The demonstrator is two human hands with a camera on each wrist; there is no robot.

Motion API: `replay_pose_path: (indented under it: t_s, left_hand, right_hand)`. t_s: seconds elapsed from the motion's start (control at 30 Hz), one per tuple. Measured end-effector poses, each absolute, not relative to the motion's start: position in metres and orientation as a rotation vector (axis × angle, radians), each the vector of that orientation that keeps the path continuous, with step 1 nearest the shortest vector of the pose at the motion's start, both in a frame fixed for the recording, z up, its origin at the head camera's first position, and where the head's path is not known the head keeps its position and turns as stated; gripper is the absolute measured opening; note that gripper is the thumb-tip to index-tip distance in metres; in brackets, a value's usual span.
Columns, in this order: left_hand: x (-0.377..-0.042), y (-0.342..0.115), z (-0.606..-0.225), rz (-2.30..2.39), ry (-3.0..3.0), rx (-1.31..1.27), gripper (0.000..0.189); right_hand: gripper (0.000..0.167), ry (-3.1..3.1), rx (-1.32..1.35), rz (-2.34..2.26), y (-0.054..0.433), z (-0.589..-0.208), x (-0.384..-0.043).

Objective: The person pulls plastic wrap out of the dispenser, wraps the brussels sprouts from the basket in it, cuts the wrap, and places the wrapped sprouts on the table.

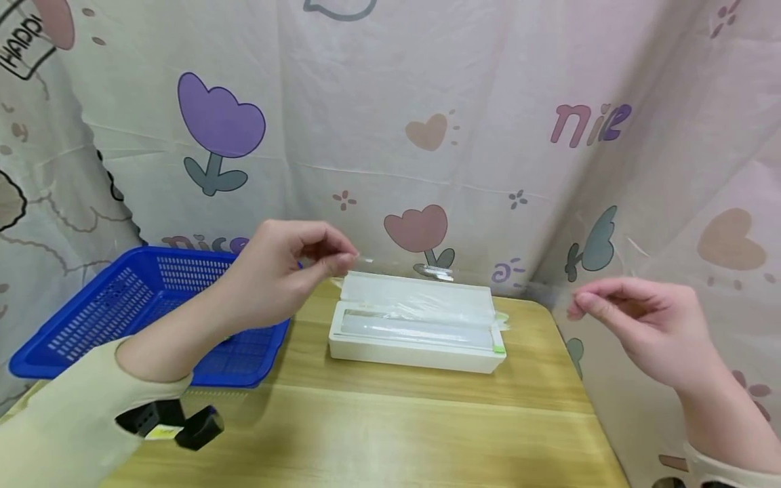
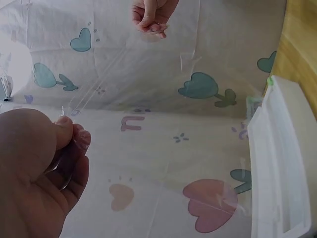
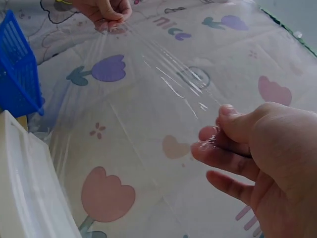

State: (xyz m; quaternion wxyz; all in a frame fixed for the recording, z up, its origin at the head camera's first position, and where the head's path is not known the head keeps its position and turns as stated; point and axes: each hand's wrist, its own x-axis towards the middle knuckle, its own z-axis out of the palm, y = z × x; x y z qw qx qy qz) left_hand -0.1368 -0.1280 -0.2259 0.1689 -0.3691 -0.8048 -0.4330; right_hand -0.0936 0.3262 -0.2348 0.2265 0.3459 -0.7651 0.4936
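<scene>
A sheet of clear cling film (image 3: 168, 79) stretches between my two hands, with shiny creases along its upper edge. My left hand (image 1: 277, 278) pinches one corner between thumb and fingers, raised to the left above the table. Off to the right, my right hand (image 1: 655, 332) pinches the other corner at about the same height. Between and beyond the hands, a white cling film box (image 1: 415, 354) sits on the table with its lid (image 1: 421, 295) raised at the back. A roll of film (image 1: 421, 329) lies inside the box.
On the left, a blue plastic basket (image 1: 45, 362) stands on the wooden table (image 1: 396, 434), partly hidden behind my left forearm. A printed curtain (image 1: 342, 122) hangs behind the table and along its right side.
</scene>
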Motion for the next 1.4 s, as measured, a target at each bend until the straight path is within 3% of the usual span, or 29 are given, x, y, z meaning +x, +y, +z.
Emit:
replay_pose_path:
  t_s: [0.27, 0.5, 0.7, 0.93, 1.4]
  left_hand:
    - [-0.115, -0.144, -0.245, -1.274, -2.262, -1.208, 0.024]
    - [-0.106, -0.155, -0.269, -1.32, -2.207, -1.451, 0.03]
    - [-0.099, -0.163, -0.292, -1.382, -2.29, -1.613, 0.024]
    - [-0.088, -0.166, -0.331, -1.427, -2.383, -1.728, 0.016]
    - [-0.068, -0.153, -0.412, -1.463, -2.664, -1.755, 0.013]
  right_hand:
    - [0.016, -2.063, 1.283, 1.522, 0.323, -0.26, -0.068]
    - [0.034, -2.151, 1.425, 1.604, 0.317, -0.289, -0.055]
    - [0.047, -2.351, 1.416, 1.605, 0.316, -0.328, -0.039]
    - [0.039, -2.456, 1.509, 1.698, 0.316, -0.377, -0.032]
    - [0.025, -2.689, 1.308, 1.755, 0.317, -0.448, -0.022]
